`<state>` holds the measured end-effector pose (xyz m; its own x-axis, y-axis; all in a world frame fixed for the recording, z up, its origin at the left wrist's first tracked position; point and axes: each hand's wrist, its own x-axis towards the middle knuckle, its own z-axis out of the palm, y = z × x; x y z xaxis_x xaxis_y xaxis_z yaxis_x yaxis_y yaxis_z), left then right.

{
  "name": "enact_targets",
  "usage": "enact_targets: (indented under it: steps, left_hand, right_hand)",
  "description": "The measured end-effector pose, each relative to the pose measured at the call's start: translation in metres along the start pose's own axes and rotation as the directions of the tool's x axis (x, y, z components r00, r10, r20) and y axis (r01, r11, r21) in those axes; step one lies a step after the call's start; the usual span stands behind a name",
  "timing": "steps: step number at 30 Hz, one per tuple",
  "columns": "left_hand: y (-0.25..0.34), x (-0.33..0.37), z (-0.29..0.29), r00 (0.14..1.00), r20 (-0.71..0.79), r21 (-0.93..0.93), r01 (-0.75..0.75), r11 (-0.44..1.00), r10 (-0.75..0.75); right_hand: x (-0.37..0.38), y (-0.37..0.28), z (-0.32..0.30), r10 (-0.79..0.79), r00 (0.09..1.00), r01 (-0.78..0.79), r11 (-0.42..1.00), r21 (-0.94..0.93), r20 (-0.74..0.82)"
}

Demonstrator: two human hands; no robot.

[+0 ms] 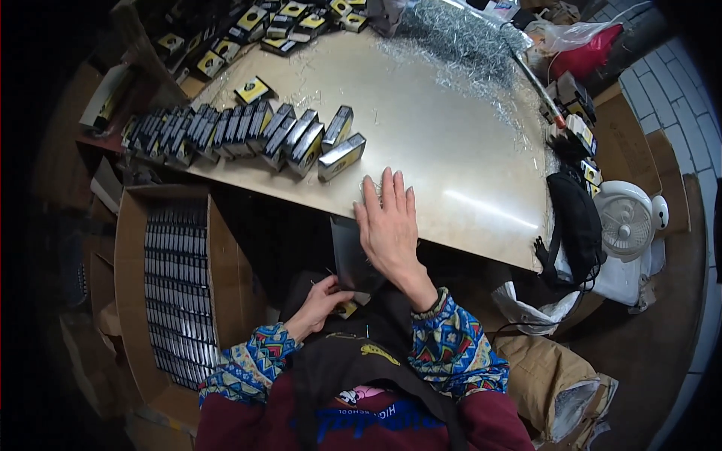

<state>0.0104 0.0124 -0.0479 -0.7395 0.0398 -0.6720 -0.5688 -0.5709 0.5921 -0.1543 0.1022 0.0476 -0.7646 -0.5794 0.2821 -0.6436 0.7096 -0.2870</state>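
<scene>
At the table's near edge (481, 248), the right hand (391, 229) lies flat and open, while the left hand (320, 301) pinches a thin dark pouch (350, 259) (probably light, floppy, slick), best gripped by its rim.

Counter (451, 173): row of small boxes (226, 131) on its left part, running left to right; one single box (253, 89) just behind the row; more boxes (286, 22) at the far left edge. Heap of staples (459, 37) at the far right. Right hand (391, 229) flat on the near edge; left hand (320, 301) below it, near the person. Open carton (128, 301) of packed boxes on the left, below the counter. Fan (626, 218) on the right, beside the counter.
</scene>
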Motion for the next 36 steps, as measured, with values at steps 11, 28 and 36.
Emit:
enact_targets:
  steps: [11,28,36]
  left_hand:
    - [-0.008,-0.018,0.009,0.996,0.029,-0.063,-0.082,0.995,0.084]
    - [-0.004,-0.042,-0.006,0.84,0.073,0.808,-0.366,0.462,0.537]
    - [0.034,-0.039,0.023,0.658,0.181,0.705,-0.605,0.37,0.731]
  right_hand:
    - [-0.039,-0.012,-0.071,0.067,0.968,-0.192,0.814,0.549,0.24]
    - [-0.086,0.001,-0.049,-0.093,0.863,-0.312,0.674,0.67,0.496]
    - [-0.071,-0.007,-0.056,-0.03,0.858,-0.34,0.716,0.61,0.512]
